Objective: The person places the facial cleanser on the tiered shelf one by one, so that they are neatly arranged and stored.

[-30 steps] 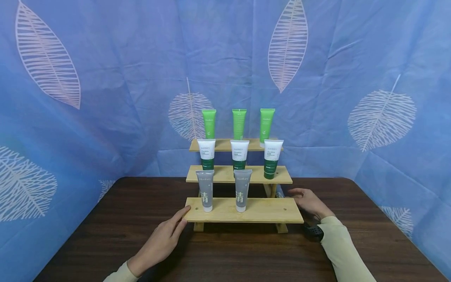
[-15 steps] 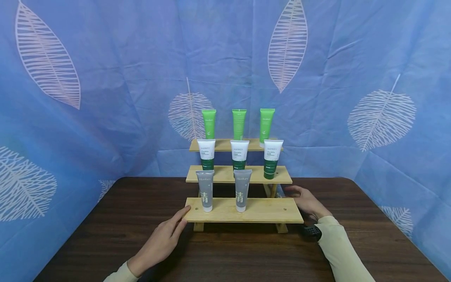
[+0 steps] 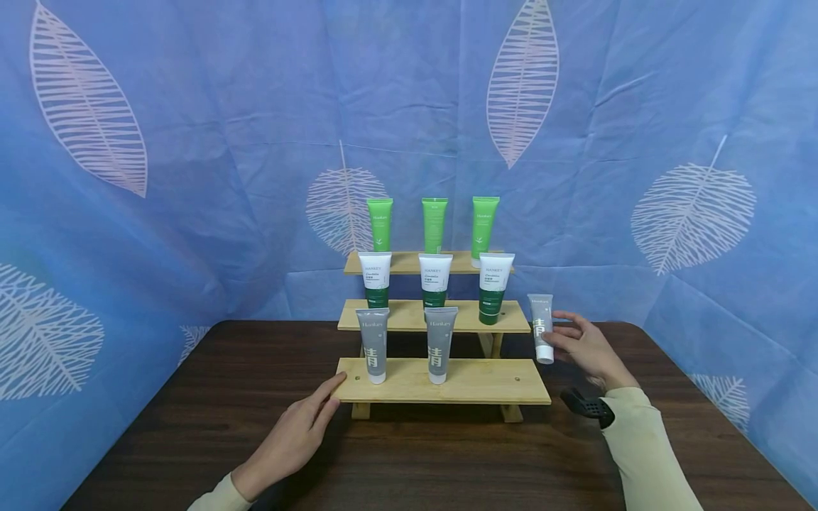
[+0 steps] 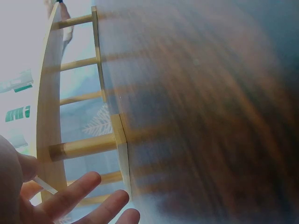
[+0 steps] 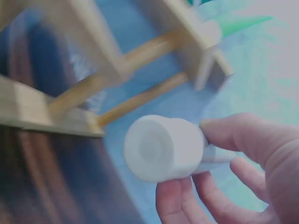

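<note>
A three-tier wooden display stand (image 3: pixel 473 376) stands on the table. On its bottom shelf are two upright grey squeeze tubes (image 3: pixel 373 346), left and middle. My left hand (image 3: pixel 287 440) holds the bottom shelf's left front corner between thumb and index finger; its other fingers (image 4: pixel 110 205) extend loosely below the shelf in the left wrist view. Right of the stand, my right hand (image 3: pixel 588 351) grips another grey squeeze tube (image 3: pixel 541 326) by its side, white cap (image 5: pixel 161 148) down, raised above the table. The tube's body is mostly hidden behind cap and fingers in the right wrist view.
White-and-green tubes (image 3: pixel 375 278) stand across the middle shelf. Bright green tubes (image 3: pixel 434 223) line the top shelf. A blue leaf-print cloth (image 3: pixel 255 213) hangs behind the dark wood table (image 3: pixel 409 461). A black band (image 3: pixel 588 406) circles the right wrist.
My right hand, earlier low beside the stand with a tube partly hidden near it, has risen rightward and now holds the grey tube upright. The left hand has stayed in place.
</note>
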Action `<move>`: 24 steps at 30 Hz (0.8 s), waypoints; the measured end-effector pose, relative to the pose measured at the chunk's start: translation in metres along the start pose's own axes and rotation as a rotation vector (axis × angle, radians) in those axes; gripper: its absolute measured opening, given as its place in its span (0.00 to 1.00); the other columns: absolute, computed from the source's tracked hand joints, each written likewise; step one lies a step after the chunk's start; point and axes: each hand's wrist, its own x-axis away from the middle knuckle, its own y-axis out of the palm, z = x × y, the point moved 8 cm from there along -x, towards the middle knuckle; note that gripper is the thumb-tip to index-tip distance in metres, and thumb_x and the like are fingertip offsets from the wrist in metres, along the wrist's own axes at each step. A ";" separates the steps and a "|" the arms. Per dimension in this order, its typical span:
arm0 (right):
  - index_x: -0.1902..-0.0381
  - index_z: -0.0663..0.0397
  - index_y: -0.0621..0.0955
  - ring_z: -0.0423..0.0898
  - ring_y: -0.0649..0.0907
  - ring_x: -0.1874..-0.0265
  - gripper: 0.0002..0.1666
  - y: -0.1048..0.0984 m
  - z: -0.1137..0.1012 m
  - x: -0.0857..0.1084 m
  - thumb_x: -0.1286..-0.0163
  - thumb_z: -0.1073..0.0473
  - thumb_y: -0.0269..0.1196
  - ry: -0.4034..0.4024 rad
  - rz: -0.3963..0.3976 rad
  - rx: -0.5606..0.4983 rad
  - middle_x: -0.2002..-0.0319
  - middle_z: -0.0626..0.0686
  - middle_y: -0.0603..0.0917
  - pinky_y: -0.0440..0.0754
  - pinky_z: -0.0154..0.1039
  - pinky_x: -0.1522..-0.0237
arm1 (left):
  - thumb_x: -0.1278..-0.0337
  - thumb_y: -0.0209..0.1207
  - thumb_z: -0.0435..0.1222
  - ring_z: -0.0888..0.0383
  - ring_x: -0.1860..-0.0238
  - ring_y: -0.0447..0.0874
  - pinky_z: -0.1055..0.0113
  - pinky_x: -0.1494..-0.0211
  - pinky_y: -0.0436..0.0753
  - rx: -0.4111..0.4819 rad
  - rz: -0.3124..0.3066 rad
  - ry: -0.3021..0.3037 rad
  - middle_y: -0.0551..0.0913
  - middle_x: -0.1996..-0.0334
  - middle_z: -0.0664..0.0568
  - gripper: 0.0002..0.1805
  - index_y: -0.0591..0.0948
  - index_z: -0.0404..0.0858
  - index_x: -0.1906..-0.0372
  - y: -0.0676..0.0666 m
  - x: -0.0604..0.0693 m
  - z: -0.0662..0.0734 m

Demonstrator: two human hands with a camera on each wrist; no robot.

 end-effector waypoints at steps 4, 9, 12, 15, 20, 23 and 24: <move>0.19 0.64 0.48 0.33 0.83 0.56 0.50 -0.012 -0.023 0.007 0.23 0.51 0.63 -0.057 0.029 0.000 0.30 0.75 0.66 0.87 0.48 0.49 | 0.18 0.47 0.47 0.44 0.32 0.76 0.42 0.34 0.76 -0.001 0.001 0.004 0.71 0.27 0.42 0.26 0.67 0.49 0.22 -0.001 0.000 0.000; 0.19 0.64 0.47 0.29 0.81 0.58 0.51 -0.021 -0.056 0.019 0.24 0.54 0.64 -0.132 0.062 -0.032 0.31 0.71 0.65 0.88 0.40 0.53 | 0.18 0.47 0.46 0.45 0.32 0.76 0.42 0.34 0.77 0.002 0.000 0.009 0.71 0.27 0.43 0.26 0.67 0.48 0.22 -0.001 0.000 0.001; 0.20 0.65 0.49 0.28 0.82 0.57 0.50 -0.024 -0.075 0.027 0.25 0.57 0.65 -0.181 0.079 -0.059 0.35 0.61 0.69 0.88 0.36 0.56 | 0.18 0.47 0.46 0.44 0.32 0.76 0.42 0.34 0.76 0.004 -0.005 0.006 0.71 0.27 0.42 0.26 0.67 0.48 0.22 -0.001 0.000 0.002; 0.21 0.64 0.51 0.26 0.81 0.55 0.47 -0.027 -0.093 0.035 0.26 0.58 0.66 -0.225 0.088 -0.067 0.40 0.48 0.70 0.86 0.32 0.58 | 0.17 0.46 0.46 0.44 0.32 0.76 0.42 0.34 0.76 0.006 -0.007 0.002 0.71 0.27 0.42 0.26 0.66 0.48 0.22 -0.002 0.001 0.002; 0.23 0.61 0.56 0.26 0.81 0.51 0.44 -0.024 -0.118 0.049 0.26 0.59 0.66 -0.298 0.090 -0.034 0.42 0.40 0.69 0.85 0.28 0.57 | 0.17 0.46 0.46 0.44 0.32 0.76 0.41 0.34 0.76 0.009 -0.008 0.001 0.71 0.27 0.41 0.26 0.67 0.48 0.22 -0.002 0.001 0.002; 0.24 0.60 0.60 0.27 0.80 0.49 0.42 -0.018 -0.130 0.057 0.27 0.58 0.67 -0.327 0.079 -0.013 0.41 0.43 0.70 0.85 0.28 0.56 | 0.17 0.47 0.45 0.44 0.32 0.76 0.41 0.34 0.76 0.010 -0.008 0.003 0.71 0.27 0.41 0.26 0.67 0.47 0.22 -0.002 0.001 0.003; 0.25 0.59 0.60 0.27 0.80 0.48 0.42 -0.015 -0.133 0.059 0.28 0.58 0.68 -0.331 0.076 0.000 0.40 0.44 0.71 0.84 0.28 0.55 | 0.17 0.47 0.45 0.44 0.32 0.76 0.41 0.34 0.76 0.011 -0.008 0.003 0.71 0.27 0.41 0.26 0.67 0.47 0.22 -0.002 0.001 0.003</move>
